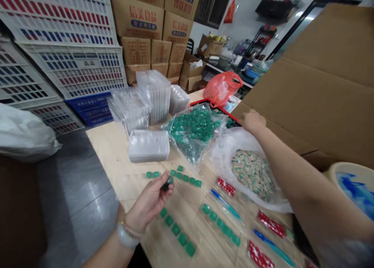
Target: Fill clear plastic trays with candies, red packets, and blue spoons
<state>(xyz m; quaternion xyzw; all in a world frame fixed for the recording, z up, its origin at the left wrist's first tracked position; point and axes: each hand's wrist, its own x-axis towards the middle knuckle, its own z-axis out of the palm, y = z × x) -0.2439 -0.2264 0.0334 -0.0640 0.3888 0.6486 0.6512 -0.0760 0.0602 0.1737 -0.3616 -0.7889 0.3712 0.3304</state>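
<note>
From the head camera, the work looks partly done. Rows of green pieces [178,231], red packets [226,186] and blue pens [225,204] already lie laid out on the bench [108,151]. The bag of green pieces [193,129] and the bag of pale pieces [253,174] look well filled, so much seems left.

The left hand [149,205] is narrowed, pinching one green piece [167,183] between thumb and fingers just above the nearest row. The right hand [253,121] reaches to the edge of the cardboard flap [306,104]. Whether its fingers are spread or closed cannot be told.
</note>
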